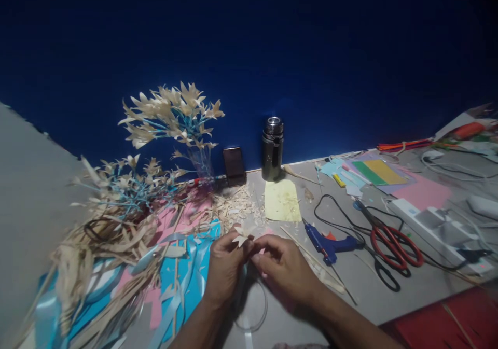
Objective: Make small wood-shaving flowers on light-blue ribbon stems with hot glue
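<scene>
A small cream-coloured artificial flower (pixel 241 236) with pointed petals is pinched between the thumb and fingers of my left hand (pixel 224 268). My right hand (pixel 286 266) is closed in a pinch beside it, its fingertips meeting the left ones at the flower's base. What the right fingertips grip is hidden. Below the hands a thin wire loop (pixel 265 307) rests on the table. More cream flowers (pixel 171 113) on light-blue stems stand in a clear vase (pixel 201 165) at the back left, and others (pixel 134 185) lie beneath them.
Dried husk strips (pixel 78 258) and blue ribbons (pixel 187 266) cover the left side. A phone (pixel 234 166) and a flask (pixel 273 149) stand by the wall. Yellow paper (pixel 282 200), a blue glue gun (pixel 329 242), red-handled scissors (pixel 395 248) and a power strip (pixel 431 229) lie to the right.
</scene>
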`<control>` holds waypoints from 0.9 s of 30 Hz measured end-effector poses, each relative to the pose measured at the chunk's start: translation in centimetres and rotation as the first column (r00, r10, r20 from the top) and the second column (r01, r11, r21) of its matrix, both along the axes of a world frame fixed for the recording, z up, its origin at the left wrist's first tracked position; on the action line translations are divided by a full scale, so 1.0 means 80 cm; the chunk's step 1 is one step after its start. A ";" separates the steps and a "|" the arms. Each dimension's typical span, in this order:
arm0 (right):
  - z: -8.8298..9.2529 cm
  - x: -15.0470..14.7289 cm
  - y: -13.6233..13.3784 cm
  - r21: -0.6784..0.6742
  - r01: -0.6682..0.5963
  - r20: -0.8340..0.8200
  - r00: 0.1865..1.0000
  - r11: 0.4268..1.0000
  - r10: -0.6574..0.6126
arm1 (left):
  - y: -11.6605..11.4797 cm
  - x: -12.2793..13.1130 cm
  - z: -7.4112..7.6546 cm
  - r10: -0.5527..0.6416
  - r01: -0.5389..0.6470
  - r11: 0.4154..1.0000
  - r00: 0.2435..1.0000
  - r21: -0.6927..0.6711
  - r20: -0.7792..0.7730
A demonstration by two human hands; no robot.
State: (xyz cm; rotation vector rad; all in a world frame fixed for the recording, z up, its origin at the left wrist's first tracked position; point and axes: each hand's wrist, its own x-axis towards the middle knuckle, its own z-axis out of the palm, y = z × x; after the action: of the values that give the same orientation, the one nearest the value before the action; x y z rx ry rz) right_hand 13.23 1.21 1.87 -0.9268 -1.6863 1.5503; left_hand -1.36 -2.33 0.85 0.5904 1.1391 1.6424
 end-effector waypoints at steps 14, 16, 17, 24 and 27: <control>-0.023 -0.011 0.004 -0.113 0.031 -0.158 0.986 0.993 -0.049 | 0.002 -0.001 0.001 0.009 -0.010 1.000 0.980 -0.005 -0.201; -0.025 -0.013 0.004 -0.070 0.057 -0.120 0.991 0.996 -0.065 | 0.001 0.000 0.004 0.006 -0.011 1.000 0.982 -0.022 -0.191; -0.025 -0.014 0.003 -0.059 0.063 -0.106 0.992 0.996 -0.069 | 0.001 0.000 0.007 0.008 -0.014 0.999 0.987 -0.036 -0.162; -0.030 -0.005 -0.010 0.099 -0.079 0.022 0.997 0.992 0.077 | 0.009 -0.017 0.051 0.125 -0.118 0.987 0.990 -0.113 0.059; -0.026 0.007 -0.010 0.312 -0.156 0.053 0.988 0.937 0.147 | 0.009 -0.032 0.048 0.122 -0.115 0.981 0.992 -0.157 0.035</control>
State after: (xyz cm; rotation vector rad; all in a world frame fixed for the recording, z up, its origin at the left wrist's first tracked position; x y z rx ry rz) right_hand 13.76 0.38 -0.18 -0.6689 -1.9939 1.3119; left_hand -3.89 -1.59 4.70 0.3911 1.2763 1.6413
